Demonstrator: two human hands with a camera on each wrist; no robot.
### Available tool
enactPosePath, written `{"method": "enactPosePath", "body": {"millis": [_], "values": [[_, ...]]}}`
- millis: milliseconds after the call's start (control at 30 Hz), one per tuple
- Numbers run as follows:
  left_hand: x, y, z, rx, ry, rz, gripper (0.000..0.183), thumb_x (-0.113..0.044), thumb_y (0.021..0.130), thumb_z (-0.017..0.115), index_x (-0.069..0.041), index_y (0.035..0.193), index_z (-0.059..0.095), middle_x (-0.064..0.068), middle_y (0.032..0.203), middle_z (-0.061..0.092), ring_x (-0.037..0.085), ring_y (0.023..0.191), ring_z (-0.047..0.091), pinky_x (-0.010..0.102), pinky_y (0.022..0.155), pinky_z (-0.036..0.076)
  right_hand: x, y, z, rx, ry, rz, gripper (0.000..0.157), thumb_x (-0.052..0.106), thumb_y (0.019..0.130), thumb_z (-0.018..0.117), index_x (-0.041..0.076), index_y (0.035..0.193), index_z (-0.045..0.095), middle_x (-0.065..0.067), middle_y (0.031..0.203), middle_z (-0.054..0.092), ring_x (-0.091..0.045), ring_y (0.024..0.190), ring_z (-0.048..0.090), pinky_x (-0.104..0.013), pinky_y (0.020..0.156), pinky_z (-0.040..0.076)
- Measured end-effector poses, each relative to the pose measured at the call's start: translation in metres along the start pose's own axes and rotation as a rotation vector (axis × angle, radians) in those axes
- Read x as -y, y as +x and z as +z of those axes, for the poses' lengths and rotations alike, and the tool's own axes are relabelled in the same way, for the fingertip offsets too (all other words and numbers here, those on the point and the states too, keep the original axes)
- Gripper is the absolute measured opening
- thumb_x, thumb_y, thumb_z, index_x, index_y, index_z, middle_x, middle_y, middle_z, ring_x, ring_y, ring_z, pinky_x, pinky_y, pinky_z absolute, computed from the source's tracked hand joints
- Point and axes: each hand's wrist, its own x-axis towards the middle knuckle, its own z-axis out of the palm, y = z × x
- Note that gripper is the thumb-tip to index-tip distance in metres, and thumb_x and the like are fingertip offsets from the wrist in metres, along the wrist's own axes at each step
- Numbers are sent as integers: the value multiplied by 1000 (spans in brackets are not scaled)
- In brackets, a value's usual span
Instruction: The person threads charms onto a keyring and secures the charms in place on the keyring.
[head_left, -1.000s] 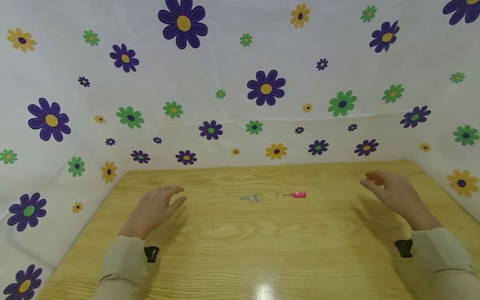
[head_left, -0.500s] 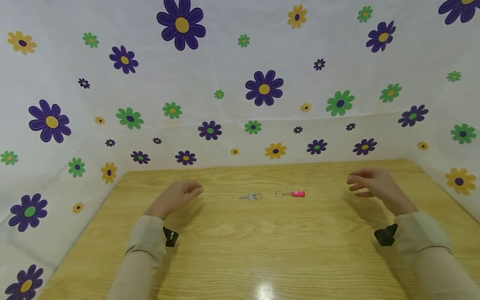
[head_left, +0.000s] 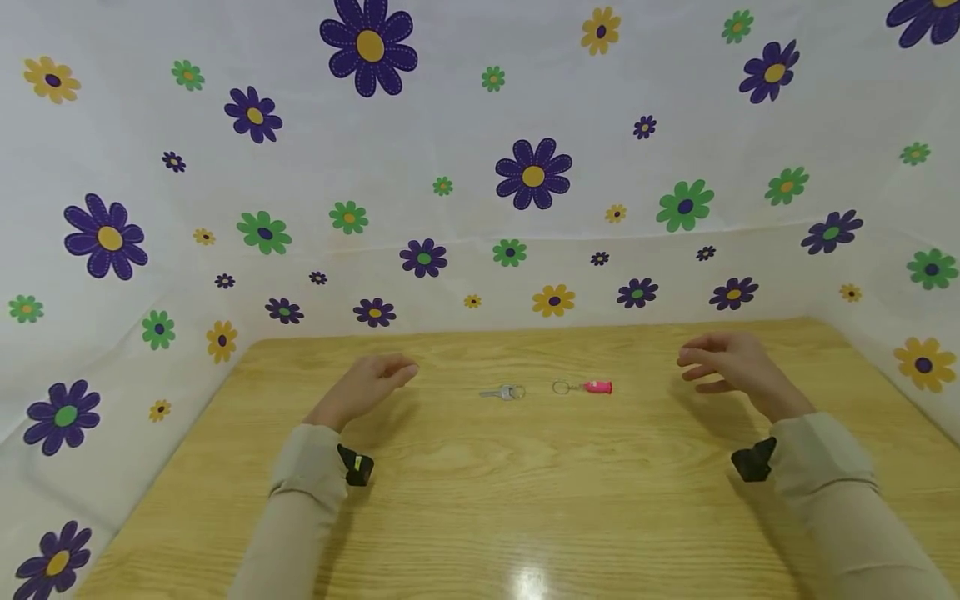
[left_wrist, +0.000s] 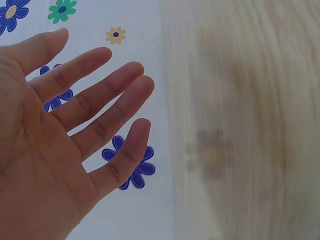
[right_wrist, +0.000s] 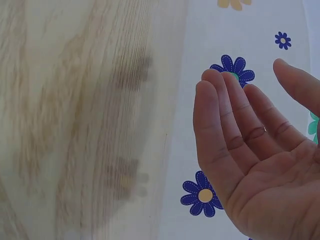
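Closer together than a second ago, the left hand (head_left: 363, 388) and right hand (head_left: 738, 367) hover above the table (head_left: 480, 483), fingers relaxed, a key (head_left: 507, 392) and pink keyring (head_left: 598, 387) lying between them.

Free room left of key (head_left: 506, 392), cloth (head_left: 465, 133) behind

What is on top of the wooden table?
A silver key and a pink keychain lie apart on the table. What the left hand, right hand and sleeves cover cannot be seen.
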Motion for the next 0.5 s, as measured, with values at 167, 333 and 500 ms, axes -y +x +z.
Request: {"method": "enactPosePath", "body": {"millis": [167, 333, 500], "values": [[-1, 10, 10, 12, -54, -5, 46, -29, 109, 49, 6, 137, 58, 20, 122, 66, 32, 110, 62, 53, 98, 48, 0, 5, 7, 11, 30, 28, 51, 25, 105, 58, -16, 135, 49, -21, 122, 66, -26, 100, 70, -36, 80, 59], [0, 14, 12, 21, -61, 4, 48, -31, 109, 48, 6, 139, 57, 20, 117, 67, 31, 109, 62, 54, 99, 46, 2, 12, 17, 35, 66, 53, 47, 21, 105, 57, -16, 133, 49, -15, 116, 68, -25, 97, 70, -38, 81, 59], [1, 17, 12, 18, -61, -5, 47, -32, 109, 48, 4, 139, 58, 19, 116, 68, 31, 108, 62, 55, 100, 45, 3, 17, 22, 46, 55, 56, 47, 21, 105, 56, -16, 133, 50, -20, 119, 67, -23, 96, 70, -39, 82, 59]]}}
